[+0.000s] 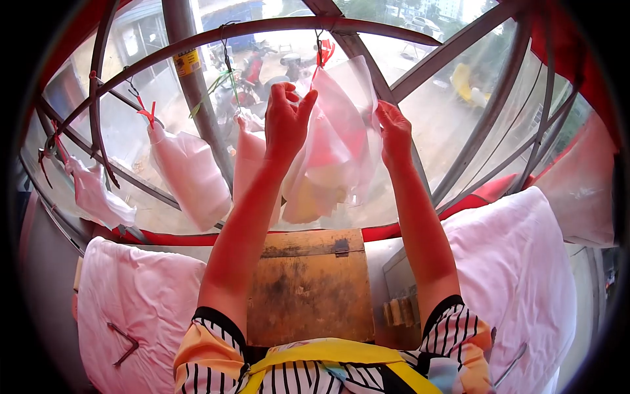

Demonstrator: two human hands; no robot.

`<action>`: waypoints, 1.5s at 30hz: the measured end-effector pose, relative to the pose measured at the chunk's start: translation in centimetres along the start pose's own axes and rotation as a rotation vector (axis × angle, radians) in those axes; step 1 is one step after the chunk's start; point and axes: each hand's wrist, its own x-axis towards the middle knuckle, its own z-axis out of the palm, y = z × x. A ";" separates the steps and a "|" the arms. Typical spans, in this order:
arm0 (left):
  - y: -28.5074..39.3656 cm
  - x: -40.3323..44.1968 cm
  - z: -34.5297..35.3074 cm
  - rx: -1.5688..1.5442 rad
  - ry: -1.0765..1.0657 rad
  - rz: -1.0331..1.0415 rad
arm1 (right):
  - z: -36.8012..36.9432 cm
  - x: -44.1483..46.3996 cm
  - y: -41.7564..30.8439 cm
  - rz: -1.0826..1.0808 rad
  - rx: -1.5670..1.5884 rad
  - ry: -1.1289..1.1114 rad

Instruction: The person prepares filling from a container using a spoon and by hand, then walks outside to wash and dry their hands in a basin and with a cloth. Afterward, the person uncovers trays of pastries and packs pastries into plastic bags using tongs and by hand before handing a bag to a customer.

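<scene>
Bundles of thin translucent plastic bags hang by ties from a curved metal bar. At the bundle in the middle [331, 141], tied with red string, both of my hands are raised. My right hand [395, 131] pinches the right edge of a bag that is spread out from this bundle. My left hand [287, 118] is at the bundle's upper left, fingers curled and thumb up; whether plastic lies between its fingertips is hard to see. Just behind my left forearm hangs another bundle [248, 154] with a green tie.
More bags [190, 174] hang at the left, with a small bundle [98, 194] farther left. Below my arms is a worn wooden box [308, 285]. White cloths lie at the left [134, 295] and right [515, 269]. A metal frame [275, 25] with clear sheeting curves ahead.
</scene>
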 end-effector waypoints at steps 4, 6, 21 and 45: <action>-2.1 -3.8 -4.9 0.113 0.134 0.085 | -0.1 -4.7 -4.1 -0.670 -0.643 0.210; -5.0 -6.6 -8.2 0.436 0.198 0.167 | 1.0 -8.9 -4.8 -0.640 -0.534 0.043; -10.3 -11.3 -13.9 0.362 0.012 0.220 | 5.8 -18.2 6.7 0.060 -0.347 -0.719; -0.1 3.7 -0.7 -0.202 -0.381 -0.115 | 7.1 -1.1 -1.3 -0.576 -0.649 -0.256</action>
